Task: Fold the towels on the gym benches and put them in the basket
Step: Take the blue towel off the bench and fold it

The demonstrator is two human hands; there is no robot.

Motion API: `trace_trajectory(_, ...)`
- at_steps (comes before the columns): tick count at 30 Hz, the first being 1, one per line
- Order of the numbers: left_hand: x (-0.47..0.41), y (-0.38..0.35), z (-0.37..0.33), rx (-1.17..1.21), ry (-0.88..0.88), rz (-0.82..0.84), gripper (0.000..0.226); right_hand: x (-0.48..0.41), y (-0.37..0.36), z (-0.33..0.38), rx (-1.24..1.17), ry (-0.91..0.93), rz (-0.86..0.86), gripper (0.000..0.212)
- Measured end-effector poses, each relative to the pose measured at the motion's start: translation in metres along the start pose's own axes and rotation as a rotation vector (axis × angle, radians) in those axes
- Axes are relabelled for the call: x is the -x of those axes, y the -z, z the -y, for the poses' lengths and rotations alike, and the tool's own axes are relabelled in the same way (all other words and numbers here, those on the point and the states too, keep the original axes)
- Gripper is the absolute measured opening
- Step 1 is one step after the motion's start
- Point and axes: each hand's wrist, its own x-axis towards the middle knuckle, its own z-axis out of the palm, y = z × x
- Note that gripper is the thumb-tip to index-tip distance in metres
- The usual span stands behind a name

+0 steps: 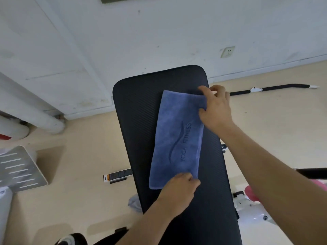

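Note:
A blue towel [177, 138] printed "YOGA FITNESS" lies folded into a long strip on the black padded gym bench [141, 121]. My right hand [215, 108] pinches the towel's far right corner, thumb on top of the cloth and fingers curled past its edge. My left hand [178, 191] grips the near right corner, fingers curled over the towel's near edge. No basket is in view.
A white wall and pipes [35, 114] stand behind the bench. A black bar [270, 88] lies on the beige floor at the right. A slotted grey metal plate [19, 167] sits at the left. White and pink equipment [251, 200] is at the lower right. A grey cloth [133, 202] shows under the bench.

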Motion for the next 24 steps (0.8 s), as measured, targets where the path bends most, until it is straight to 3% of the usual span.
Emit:
trace_trajectory(2,-0.004,-0.002,0.002,0.032,0.013,-0.006,0.027,0.028,-0.004,0.005,-0.001,0.082,-0.050,0.055)
trace_trajectory(6,0.003,-0.003,0.006,0.072,-0.046,-0.040,0.020,0.104,-0.033,0.000,-0.085,0.260,0.208,0.046)
trace_trajectory(8,0.015,-0.004,0.019,-0.031,-0.113,-0.123,0.019,0.127,-0.049,-0.011,-0.017,0.256,0.273,0.057)
trace_trajectory(11,0.032,-0.002,0.050,-0.186,-0.031,-0.241,0.015,0.144,-0.060,-0.018,0.140,0.292,0.295,0.084)
trace_trajectory(15,0.048,-0.002,0.070,-0.324,0.023,-0.094,0.048,0.159,-0.070,-0.023,0.212,0.324,0.283,0.096)
trace_trajectory(17,0.049,-0.004,0.072,-0.361,-0.005,-0.080,0.050,0.163,-0.070,-0.021,0.237,0.282,0.214,0.093)
trace_trajectory(20,0.049,-0.010,0.079,-0.405,-0.078,-0.189,0.031,0.185,-0.072,-0.016,0.253,0.382,0.074,0.070)
trace_trajectory(24,0.047,-0.014,0.081,-0.464,-0.129,-0.263,0.025,0.225,-0.084,-0.020,0.224,0.476,0.135,0.047)
